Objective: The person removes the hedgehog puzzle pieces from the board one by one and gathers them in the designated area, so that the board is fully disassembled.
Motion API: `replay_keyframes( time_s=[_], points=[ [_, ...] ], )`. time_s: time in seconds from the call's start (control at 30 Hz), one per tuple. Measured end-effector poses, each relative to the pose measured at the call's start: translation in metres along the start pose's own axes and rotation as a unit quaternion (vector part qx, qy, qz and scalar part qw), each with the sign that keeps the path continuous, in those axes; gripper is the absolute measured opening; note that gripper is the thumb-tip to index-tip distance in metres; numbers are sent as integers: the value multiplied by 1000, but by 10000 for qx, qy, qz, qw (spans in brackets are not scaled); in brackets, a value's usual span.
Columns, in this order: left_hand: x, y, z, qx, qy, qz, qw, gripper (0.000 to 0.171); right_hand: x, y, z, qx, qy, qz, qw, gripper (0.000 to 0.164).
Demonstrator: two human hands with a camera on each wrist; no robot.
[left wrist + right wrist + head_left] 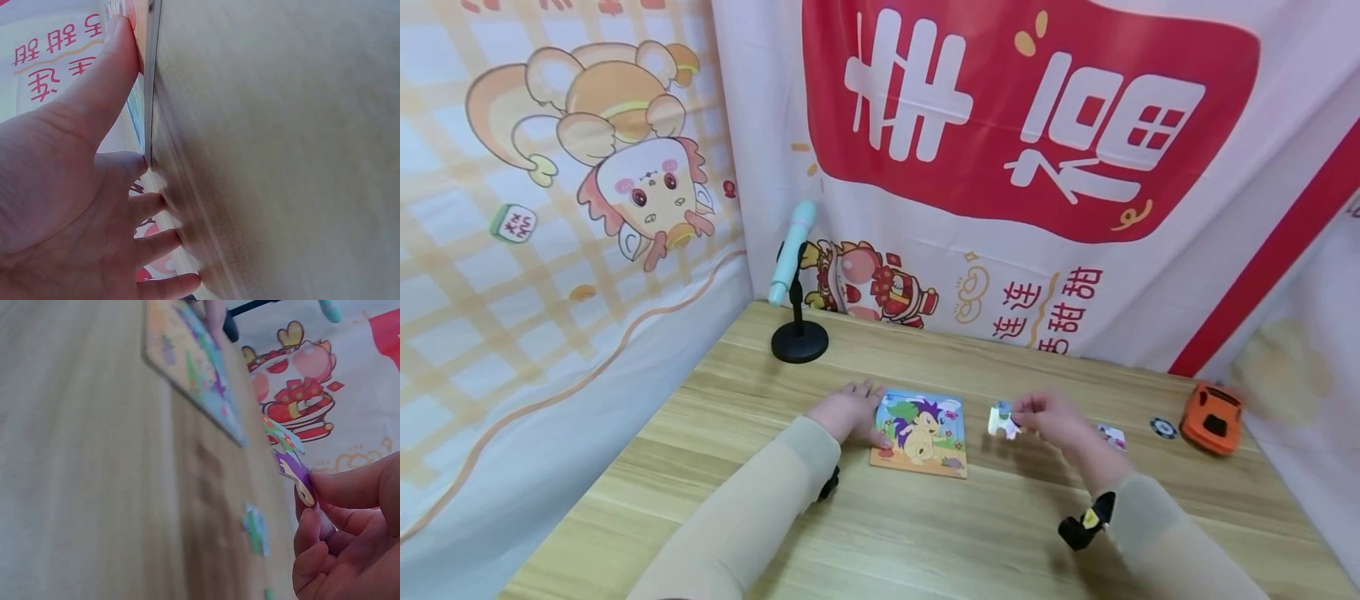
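Where the left hand (pixel 848 412) rests: at the left side of the hedgehog puzzle board (pixel 925 433), with the thumb on top of the picture.
Left fingers: straight and spread apart, with some tips down on the counter (pixel 880 533).
Puzzle board: flat on the counter, between the two hands. Its picture has a cream hedgehog with purple spikes, some flowers and a blue sky.
Right hand (pixel 1047 417): up over the counter, to the right of the board.
Right fingers: thumb and finger clamped on a puzzle piece (pixel 299 472), the others curled in.
Held piece: up off the counter, right of the board and apart from it. It is purple and cream. Green and red show at one end; I cannot tell if that is a second piece.
Loose bits: a purple and white piece (pixel 1114 438) lies on the counter by the right wrist. In the right wrist view, a green and blue piece (pixel 255 530) lies right of the board. I cannot tell if they are the same one.
Toy car (pixel 1212 419): orange, far right, with a round token (pixel 1163 428) just left of it.
Black stand (pixel 800 342): far left, holding a tilted mint-green stick (pixel 792 254).
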State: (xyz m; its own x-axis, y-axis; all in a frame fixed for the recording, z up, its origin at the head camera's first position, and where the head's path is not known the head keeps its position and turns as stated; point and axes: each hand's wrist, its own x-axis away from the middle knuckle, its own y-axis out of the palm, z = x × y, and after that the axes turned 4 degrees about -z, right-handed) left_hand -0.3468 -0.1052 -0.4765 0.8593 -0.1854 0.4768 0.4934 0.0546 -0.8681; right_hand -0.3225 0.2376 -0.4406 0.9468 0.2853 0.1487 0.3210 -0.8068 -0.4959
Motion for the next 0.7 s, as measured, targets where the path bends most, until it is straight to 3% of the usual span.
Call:
replay_keyframes(
  time_s=[0.23,0.37,0.5,0.7],
  points=[
    [3,-1,0,-105,10,12,9999,113,3,11,24,212,487,31,9986,6],
    [12,-4,2,-104,50,17,9999,112,2,15,31,262,548,156,9980,4],
    [19,-8,5,-107,52,9,9999,110,1,17,33,367,601,281,9971,5],
    [17,-8,5,-60,-5,-64,10000,111,-8,15,28,383,624,332,9968,7]
  ],
)
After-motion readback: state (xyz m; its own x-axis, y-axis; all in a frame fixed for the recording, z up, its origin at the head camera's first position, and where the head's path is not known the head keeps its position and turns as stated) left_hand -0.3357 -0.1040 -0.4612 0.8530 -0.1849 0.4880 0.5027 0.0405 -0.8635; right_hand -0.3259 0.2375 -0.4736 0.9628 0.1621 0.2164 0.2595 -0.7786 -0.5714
